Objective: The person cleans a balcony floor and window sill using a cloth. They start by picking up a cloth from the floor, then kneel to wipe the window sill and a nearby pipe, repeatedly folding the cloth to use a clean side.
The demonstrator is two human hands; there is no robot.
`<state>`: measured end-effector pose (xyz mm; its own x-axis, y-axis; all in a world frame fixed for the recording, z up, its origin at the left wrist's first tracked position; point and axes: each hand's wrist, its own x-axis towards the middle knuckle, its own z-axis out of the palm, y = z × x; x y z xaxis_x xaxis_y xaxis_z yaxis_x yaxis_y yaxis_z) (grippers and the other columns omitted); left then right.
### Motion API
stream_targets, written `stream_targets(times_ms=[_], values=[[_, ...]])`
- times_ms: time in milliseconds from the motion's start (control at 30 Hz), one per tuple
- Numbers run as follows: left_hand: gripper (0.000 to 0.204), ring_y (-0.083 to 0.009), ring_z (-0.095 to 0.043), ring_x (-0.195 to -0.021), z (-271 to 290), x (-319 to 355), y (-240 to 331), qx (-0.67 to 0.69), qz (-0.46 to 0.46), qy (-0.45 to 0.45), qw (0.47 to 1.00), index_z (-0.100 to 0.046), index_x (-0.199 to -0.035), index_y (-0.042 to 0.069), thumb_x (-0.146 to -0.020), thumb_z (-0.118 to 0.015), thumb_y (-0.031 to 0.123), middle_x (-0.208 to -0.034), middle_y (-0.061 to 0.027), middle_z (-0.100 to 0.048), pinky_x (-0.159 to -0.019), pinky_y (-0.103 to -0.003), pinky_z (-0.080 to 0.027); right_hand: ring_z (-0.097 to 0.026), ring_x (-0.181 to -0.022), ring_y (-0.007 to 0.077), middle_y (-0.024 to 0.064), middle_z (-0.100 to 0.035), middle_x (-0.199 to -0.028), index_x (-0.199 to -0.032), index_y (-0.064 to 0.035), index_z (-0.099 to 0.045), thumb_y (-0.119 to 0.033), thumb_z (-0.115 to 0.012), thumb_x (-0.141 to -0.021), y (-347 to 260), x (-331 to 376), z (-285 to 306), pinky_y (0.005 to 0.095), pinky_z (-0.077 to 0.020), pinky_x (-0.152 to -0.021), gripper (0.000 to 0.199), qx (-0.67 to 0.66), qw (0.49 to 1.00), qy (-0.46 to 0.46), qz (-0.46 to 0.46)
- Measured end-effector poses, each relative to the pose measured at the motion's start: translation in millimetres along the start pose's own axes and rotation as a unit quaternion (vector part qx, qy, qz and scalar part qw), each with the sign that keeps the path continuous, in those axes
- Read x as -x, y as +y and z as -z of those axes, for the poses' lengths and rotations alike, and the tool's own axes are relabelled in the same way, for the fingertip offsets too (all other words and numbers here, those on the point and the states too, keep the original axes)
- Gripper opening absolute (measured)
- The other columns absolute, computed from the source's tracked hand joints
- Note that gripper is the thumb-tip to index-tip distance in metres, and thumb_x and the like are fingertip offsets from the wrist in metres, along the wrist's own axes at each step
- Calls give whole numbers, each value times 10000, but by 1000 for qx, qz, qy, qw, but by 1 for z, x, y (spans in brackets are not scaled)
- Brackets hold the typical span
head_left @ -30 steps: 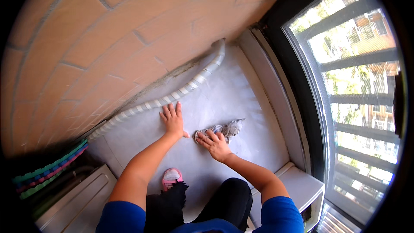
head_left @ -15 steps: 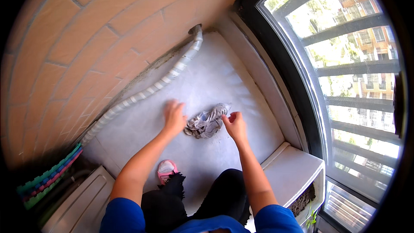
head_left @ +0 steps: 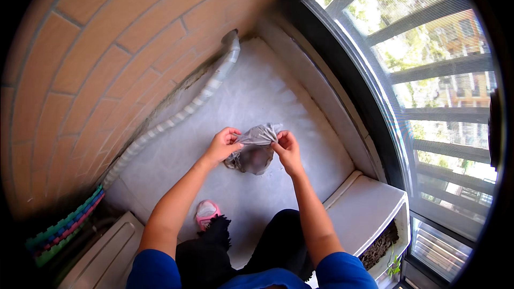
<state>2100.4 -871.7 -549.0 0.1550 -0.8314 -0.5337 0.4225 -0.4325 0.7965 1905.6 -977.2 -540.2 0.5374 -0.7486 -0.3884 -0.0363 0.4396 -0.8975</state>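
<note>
A crumpled grey cloth [head_left: 258,136] is stretched between my two hands over the pale floor. My left hand [head_left: 223,145] pinches its left edge between thumb and fingers. At the right edge, my right hand [head_left: 287,151] pinches it in the same way. The upper part is pulled fairly straight and gathered in folds. Below it hangs a darker, bunched part with brownish stains, and I cannot tell whether that part touches the floor.
A wrapped white pipe [head_left: 182,113] runs along the brick wall [head_left: 101,69] on the left. At right stand a barred window [head_left: 428,91] and a white planter [head_left: 369,203] with soil. Coloured foam mats [head_left: 67,225] and a beige panel [head_left: 104,251] are lower left. My pink shoe [head_left: 206,210] is on the floor.
My left hand has moved right and taken hold of the cloth's left edge. The cloth has gone from a crumpled heap to being spread between both hands. The view has shifted slightly.
</note>
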Motion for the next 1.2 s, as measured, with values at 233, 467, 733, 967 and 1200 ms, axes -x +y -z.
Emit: stream_targets(times_ms=[233,467,733,967,1200], values=[[204,-69,-532,-702,18,25,-8,-254,4,-173,952,-576,-917,21,-728,-647,-12,-782,-12,-557,-626,-219,-456,-569,-905,167,114,-589,-899,-1020,16,-536,-29,-565,-707,-4,17,17,316,-456,-835,318,412,905,-101,-39],[110,-121,-587,-703,-7,-2,-18,-310,-182,102,927,-590,-912,-11,-815,-578,39,-871,-92,-613,-610,-264,-479,-566,-680,167,109,-619,-765,-899,24,-618,-238,-656,-756,23,16,22,308,-475,-645,301,205,951,93,-214],[378,-146,-581,-750,-15,-10,-15,-255,64,-64,963,-626,-968,-1,-669,-750,193,-832,-71,-617,-675,-284,-480,-449,-651,80,-31,-471,-673,-691,-54,-451,-55,-681,-713,12,27,-8,250,-387,-582,231,165,985,42,-23],[294,-107,-540,-737,9,12,-18,-89,16,-92,992,-569,-870,19,-641,-748,65,-850,-28,-570,-637,-259,-458,-478,-910,121,32,-489,-961,-1021,-59,-468,55,-655,-673,0,26,-34,246,-426,-759,411,181,980,70,35],[322,-83,-530,-689,15,41,5,-64,6,-95,993,-528,-922,33,-655,-706,5,-773,-2,-565,-612,-226,-439,-484,-972,127,31,-511,-1009,-1129,-41,-473,1,-683,-708,-12,40,-28,260,-436,-802,472,129,984,-114,-32]])
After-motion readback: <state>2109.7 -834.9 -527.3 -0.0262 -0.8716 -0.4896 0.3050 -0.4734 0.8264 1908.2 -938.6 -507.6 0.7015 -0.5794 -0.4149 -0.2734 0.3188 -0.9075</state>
